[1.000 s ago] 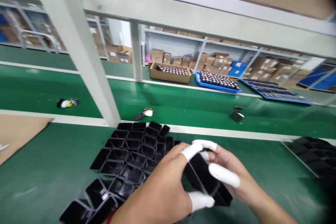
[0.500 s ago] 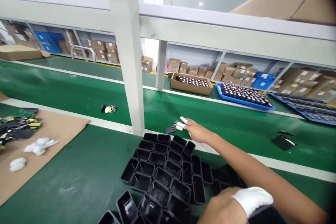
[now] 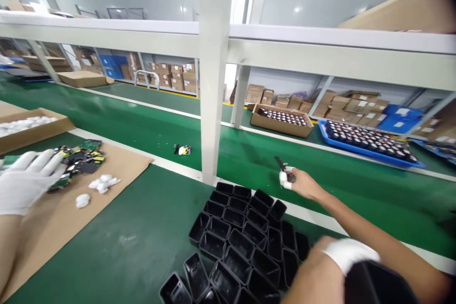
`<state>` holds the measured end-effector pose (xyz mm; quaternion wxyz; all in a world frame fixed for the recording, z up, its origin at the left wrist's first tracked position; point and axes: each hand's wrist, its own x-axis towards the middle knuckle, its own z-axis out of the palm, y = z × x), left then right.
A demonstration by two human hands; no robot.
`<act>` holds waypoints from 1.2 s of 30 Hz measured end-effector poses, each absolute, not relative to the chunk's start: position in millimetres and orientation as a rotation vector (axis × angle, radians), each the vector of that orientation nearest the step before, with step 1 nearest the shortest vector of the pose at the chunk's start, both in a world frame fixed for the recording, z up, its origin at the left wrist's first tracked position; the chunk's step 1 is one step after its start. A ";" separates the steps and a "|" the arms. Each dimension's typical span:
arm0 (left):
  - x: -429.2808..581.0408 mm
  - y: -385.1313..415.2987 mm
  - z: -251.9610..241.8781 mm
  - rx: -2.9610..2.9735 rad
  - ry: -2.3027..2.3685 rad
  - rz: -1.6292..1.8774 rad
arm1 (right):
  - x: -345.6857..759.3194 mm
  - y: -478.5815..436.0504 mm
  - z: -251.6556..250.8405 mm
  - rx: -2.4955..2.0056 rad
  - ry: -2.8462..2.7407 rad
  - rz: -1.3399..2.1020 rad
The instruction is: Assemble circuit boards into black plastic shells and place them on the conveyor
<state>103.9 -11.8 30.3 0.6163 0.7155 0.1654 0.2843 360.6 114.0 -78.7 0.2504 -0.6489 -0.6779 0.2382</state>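
My right hand (image 3: 299,183), with white finger cots, is closed over the green belt (image 3: 245,152), pinching a small circuit board assembly (image 3: 284,167) with a dark flat piece sticking up. At the lower right, my left hand (image 3: 313,270), blurred and with a white cot on its thumb, grips a black plastic case (image 3: 374,282), cut off by the frame. Beside it, many open black cases (image 3: 237,242) stand packed together on the green table. Another small board assembly (image 3: 183,150) with yellow and white parts lies on the belt, left of the post.
A co-worker's white-gloved hand (image 3: 30,178) is over circuit boards (image 3: 83,159) on a cardboard sheet (image 3: 46,228), near white pads (image 3: 103,183). A pale post (image 3: 213,80) rises from the table edge. Behind the belt stand a carton (image 3: 281,126) and a blue tray (image 3: 370,152) of parts.
My right hand has taken the board assembly off the belt and lifted it. The view has swung left, bringing in the co-worker's gloved hand. My left hand stays low with the case.
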 end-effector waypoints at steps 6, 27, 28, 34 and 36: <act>107.2 -1.5 10.6 1.506 0.500 0.774 | 338.6 24.6 -38.4 -1.347 -1.326 0.846; 117.2 -4.3 4.9 1.550 0.480 0.923 | 278.4 -89.1 -7.1 -0.829 -1.328 0.652; 116.5 -4.1 3.2 1.569 0.498 0.924 | 279.7 -88.6 -7.7 -0.828 -1.339 0.644; 111.5 -3.3 -1.0 1.663 0.513 0.910 | 283.3 -93.1 -1.3 -0.835 -1.470 0.525; 111.4 -3.5 -0.1 1.667 0.501 0.911 | 283.9 -95.9 -1.6 -0.860 -1.511 0.511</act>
